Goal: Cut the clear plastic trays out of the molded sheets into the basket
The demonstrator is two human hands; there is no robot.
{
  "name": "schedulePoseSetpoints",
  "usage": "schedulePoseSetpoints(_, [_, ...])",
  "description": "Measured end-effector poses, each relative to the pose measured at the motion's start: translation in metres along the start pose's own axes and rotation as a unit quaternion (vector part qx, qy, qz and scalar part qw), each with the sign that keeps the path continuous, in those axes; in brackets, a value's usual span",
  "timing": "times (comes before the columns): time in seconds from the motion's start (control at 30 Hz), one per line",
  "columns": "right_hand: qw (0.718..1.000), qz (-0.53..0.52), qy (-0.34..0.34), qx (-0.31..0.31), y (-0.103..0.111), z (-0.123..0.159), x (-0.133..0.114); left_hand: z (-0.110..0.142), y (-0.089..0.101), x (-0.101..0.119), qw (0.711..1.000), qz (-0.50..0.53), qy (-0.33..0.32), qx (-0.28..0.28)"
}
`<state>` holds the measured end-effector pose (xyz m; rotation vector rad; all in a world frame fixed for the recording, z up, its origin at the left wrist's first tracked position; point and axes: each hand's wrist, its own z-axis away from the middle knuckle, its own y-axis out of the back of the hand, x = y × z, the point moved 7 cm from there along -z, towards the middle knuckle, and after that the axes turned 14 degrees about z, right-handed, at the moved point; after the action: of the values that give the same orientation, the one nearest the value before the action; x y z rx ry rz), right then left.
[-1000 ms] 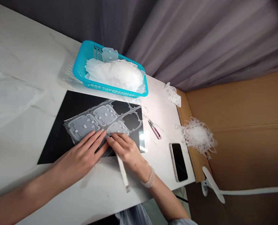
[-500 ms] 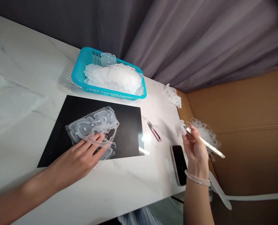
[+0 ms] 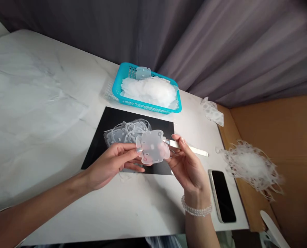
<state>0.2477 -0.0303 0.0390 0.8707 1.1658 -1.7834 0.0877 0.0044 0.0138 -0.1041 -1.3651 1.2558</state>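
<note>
Both my hands are raised above a black mat (image 3: 96, 155). My left hand (image 3: 114, 163) pinches a translucent moulded silicone piece (image 3: 152, 146) by its left edge. My right hand (image 3: 187, 165) is at the piece's right side, with a slim white-handled blade (image 3: 192, 148) held in its fingers. The blade's metal tip is at the piece's upper right edge. A tangled sheet of similar moulded pieces and thin runners (image 3: 125, 132) lies on the mat, partly hidden behind the held piece and my left hand.
A turquoise plastic basket (image 3: 148, 106) heaped with whitish translucent pieces stands beyond the mat. To the right lie a phone (image 3: 222, 196), a small scrap (image 3: 212, 112), and a pile of white trimmings (image 3: 251, 165) on cardboard (image 3: 290, 137). A grey curtain (image 3: 220, 51) hangs behind.
My right hand has moved from above the trimmings back over the mat, blade in hand. My left hand has lifted a separated piece off the sheet, and the view has shifted.
</note>
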Motion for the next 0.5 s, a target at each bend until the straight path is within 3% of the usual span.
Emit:
schedulePoseSetpoints(0.17, [0.999,0.053,-0.011,-0.005,0.004,-0.007,0.010,0.005,0.017,-0.001,0.998,0.048,0.010,0.045])
schedulePoseSetpoints(0.5, [0.995,0.085,-0.048,-0.012,0.013,-0.003,0.006,0.003,0.020,-0.008,0.994,0.095,0.026,0.056])
